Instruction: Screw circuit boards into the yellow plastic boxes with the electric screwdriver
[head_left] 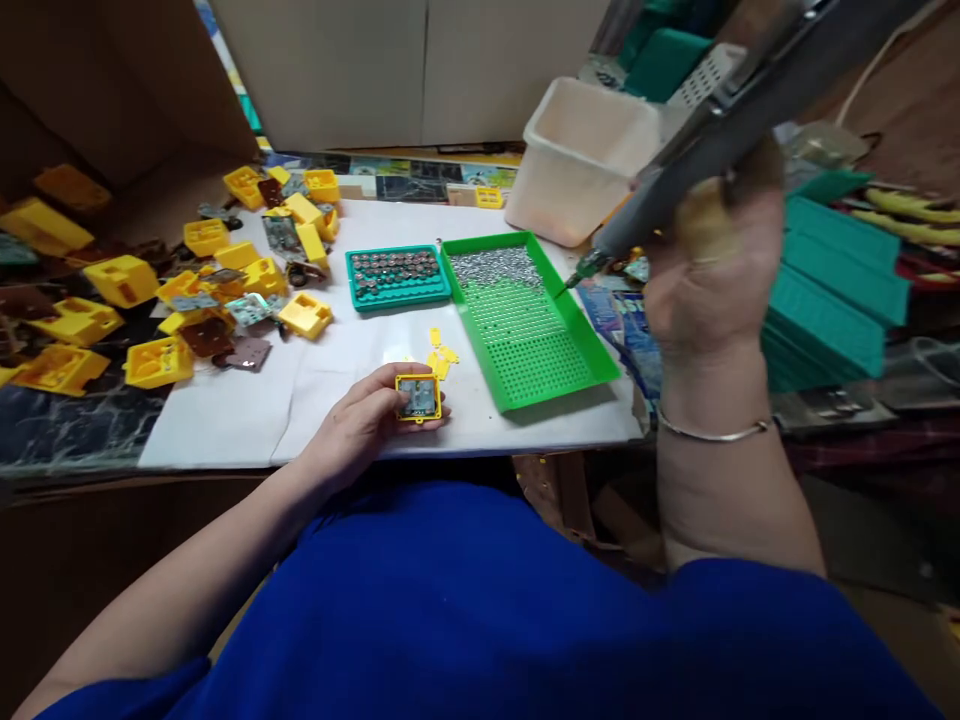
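In my left hand [367,410] is a small square yellow case [418,398] with a grey-green circuit board inside, its open face up, near the table's front edge. My right hand [716,250] is wrapped round an electric screwdriver [667,180], held up at the right. The screwdriver's bit points down and left, over the right wall of a green perforated tray [525,370]. Small silver screws [495,266] are heaped at that tray's far end. Several flat yellow pieces [442,358] lie just behind the held case.
A teal tray [397,300] with rows of small round metal parts sits left of the green tray. Yellow cases [157,360] and loose circuit boards are piled at the left. A whitish plastic bin [577,150] stands behind, teal boxes [832,290] at the right.
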